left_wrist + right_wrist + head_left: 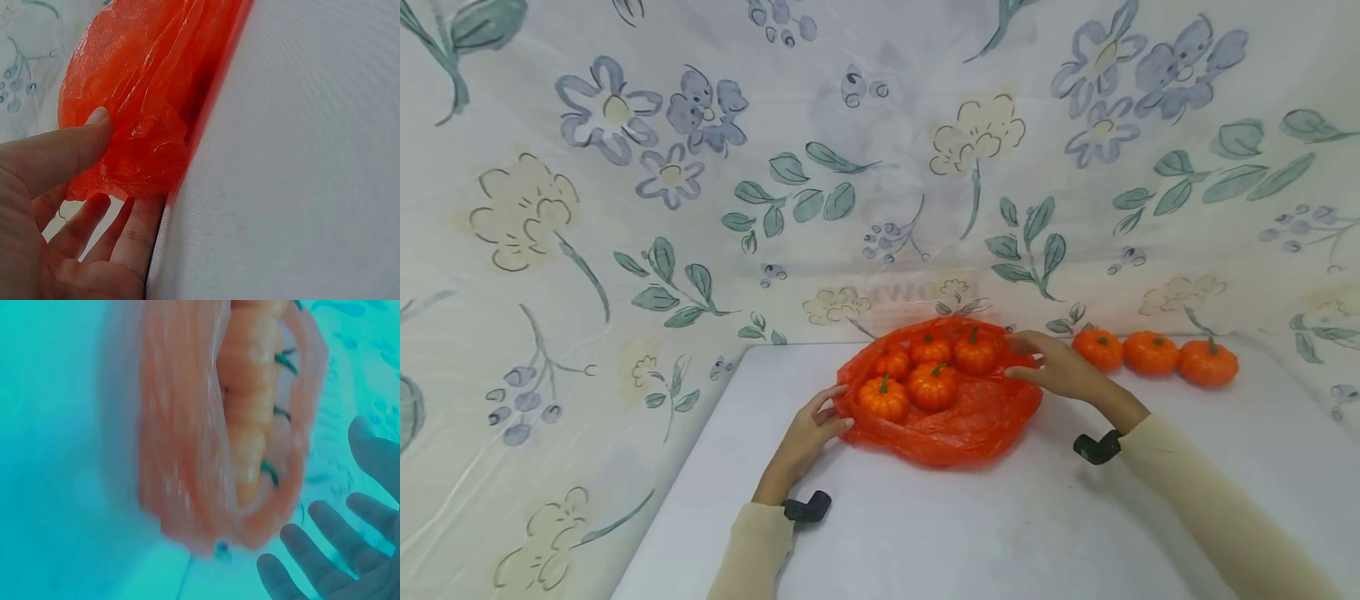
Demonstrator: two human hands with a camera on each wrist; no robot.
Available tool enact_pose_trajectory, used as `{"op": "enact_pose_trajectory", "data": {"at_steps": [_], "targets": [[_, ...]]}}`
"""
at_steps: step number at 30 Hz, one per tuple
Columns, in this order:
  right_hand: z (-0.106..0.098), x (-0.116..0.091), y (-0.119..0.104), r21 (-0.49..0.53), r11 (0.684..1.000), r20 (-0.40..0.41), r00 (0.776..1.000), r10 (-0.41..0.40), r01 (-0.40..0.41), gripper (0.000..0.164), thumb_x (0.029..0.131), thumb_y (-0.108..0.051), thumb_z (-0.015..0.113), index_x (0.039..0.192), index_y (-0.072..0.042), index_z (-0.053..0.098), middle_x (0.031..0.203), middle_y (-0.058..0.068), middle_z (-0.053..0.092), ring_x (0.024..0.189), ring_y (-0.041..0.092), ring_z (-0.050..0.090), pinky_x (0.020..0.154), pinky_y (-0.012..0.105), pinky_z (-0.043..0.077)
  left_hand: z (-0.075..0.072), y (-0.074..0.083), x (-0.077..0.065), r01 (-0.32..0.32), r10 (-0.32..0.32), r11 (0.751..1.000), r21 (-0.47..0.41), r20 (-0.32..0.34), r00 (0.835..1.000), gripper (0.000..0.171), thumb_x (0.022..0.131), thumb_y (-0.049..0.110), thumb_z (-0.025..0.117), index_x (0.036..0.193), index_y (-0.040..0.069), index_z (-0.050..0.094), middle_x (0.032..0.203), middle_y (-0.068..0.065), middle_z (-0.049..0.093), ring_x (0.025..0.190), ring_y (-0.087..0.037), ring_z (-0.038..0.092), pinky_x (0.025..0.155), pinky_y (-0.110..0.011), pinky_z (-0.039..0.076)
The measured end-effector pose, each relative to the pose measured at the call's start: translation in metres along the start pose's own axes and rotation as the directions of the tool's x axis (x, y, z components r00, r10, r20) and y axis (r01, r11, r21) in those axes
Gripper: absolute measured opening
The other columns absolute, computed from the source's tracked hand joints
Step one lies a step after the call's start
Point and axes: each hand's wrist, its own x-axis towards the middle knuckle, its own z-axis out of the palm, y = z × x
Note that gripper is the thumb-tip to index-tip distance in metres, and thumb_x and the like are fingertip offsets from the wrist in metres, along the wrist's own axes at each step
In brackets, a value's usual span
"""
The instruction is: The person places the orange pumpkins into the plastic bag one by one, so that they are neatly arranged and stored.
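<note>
A thin red plastic bag (970, 429) lies spread on the table with its mouth facing up. Inside sit several small orange pumpkins (933, 387) with green stems. At the bag's left side is my left hand (808, 429). Its thumb touches the red film in the left wrist view, while the other fingertips are partly hidden beneath the bag (144, 125). My right hand (1051, 364) is by the bag's right rim, fingers apart. In the right wrist view that hand (350, 550) holds nothing, and pumpkins (250, 394) show through the bag's mouth.
Three more orange pumpkins (1151, 353) stand in a row at the back right of the white table (1030, 533). A floral sheet (880, 167) hangs behind the table. Each wrist carries a small black device (1097, 448).
</note>
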Motion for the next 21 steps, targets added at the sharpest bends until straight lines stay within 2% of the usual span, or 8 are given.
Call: {"op": "enact_pose_trajectory", "data": {"at_steps": [5, 9, 11, 15, 21], "targets": [[-0.024, -0.017, 0.008, -0.057, 0.998, -0.077, 0.996, 0.036, -0.041, 0.063, 0.093, -0.028, 0.072, 0.145, -0.007, 0.046, 0.142, 0.022, 0.055, 0.129, 0.042, 0.053, 0.100, 0.055, 0.053, -0.002, 0.000, -0.001, -0.003, 0.003, 1.000, 0.006, -0.006, 1.000, 0.063, 0.090, 0.023, 0.074, 0.147, 0.021, 0.046, 0.162, -0.008, 0.031, 0.144, -0.037, 0.039, 0.110, -0.049, 0.044], [-0.048, -0.032, 0.022, -0.033, 0.994, -0.128, 0.987, 0.099, -0.104, 0.061, 0.095, -0.028, 0.068, 0.146, -0.005, 0.043, 0.143, 0.025, 0.052, 0.129, 0.045, 0.051, 0.096, 0.057, 0.054, -0.002, 0.000, -0.001, -0.008, 0.008, 1.000, -0.005, 0.006, 1.000, 0.063, 0.090, 0.021, 0.074, 0.147, 0.020, 0.047, 0.162, -0.008, 0.030, 0.144, -0.037, 0.039, 0.110, -0.049, 0.044], [-0.059, -0.038, 0.032, -0.032, 0.989, -0.160, 0.977, 0.139, -0.146, 0.063, 0.097, -0.030, 0.066, 0.148, -0.003, 0.040, 0.146, 0.027, 0.048, 0.132, 0.047, 0.047, 0.099, 0.060, 0.051, -0.002, 0.000, -0.001, -0.009, 0.010, 1.000, -0.003, 0.007, 1.000, 0.062, 0.090, 0.021, 0.074, 0.146, 0.020, 0.047, 0.162, -0.008, 0.031, 0.144, -0.037, 0.039, 0.110, -0.049, 0.045], [-0.079, -0.052, 0.051, -0.059, 0.975, -0.253, 0.948, 0.193, -0.215, 0.067, 0.099, -0.035, 0.062, 0.148, 0.003, 0.036, 0.146, 0.032, 0.043, 0.132, 0.052, 0.042, 0.104, 0.066, 0.043, -0.001, 0.000, -0.001, -0.013, 0.013, 1.000, -0.001, 0.000, 1.000, 0.062, 0.090, 0.021, 0.075, 0.145, 0.020, 0.048, 0.162, -0.008, 0.031, 0.144, -0.038, 0.040, 0.110, -0.049, 0.045], [-0.107, -0.072, 0.074, -0.066, 0.944, -0.343, 0.896, 0.283, -0.323, 0.075, 0.100, -0.046, 0.055, 0.152, 0.002, 0.029, 0.148, 0.035, 0.037, 0.131, 0.056, 0.037, 0.104, 0.071, 0.037, 0.000, 0.002, -0.002, -0.014, 0.014, 1.000, -0.005, -0.001, 1.000, 0.062, 0.090, 0.020, 0.074, 0.146, 0.019, 0.048, 0.162, -0.010, 0.031, 0.143, -0.038, 0.040, 0.110, -0.049, 0.045]]}}
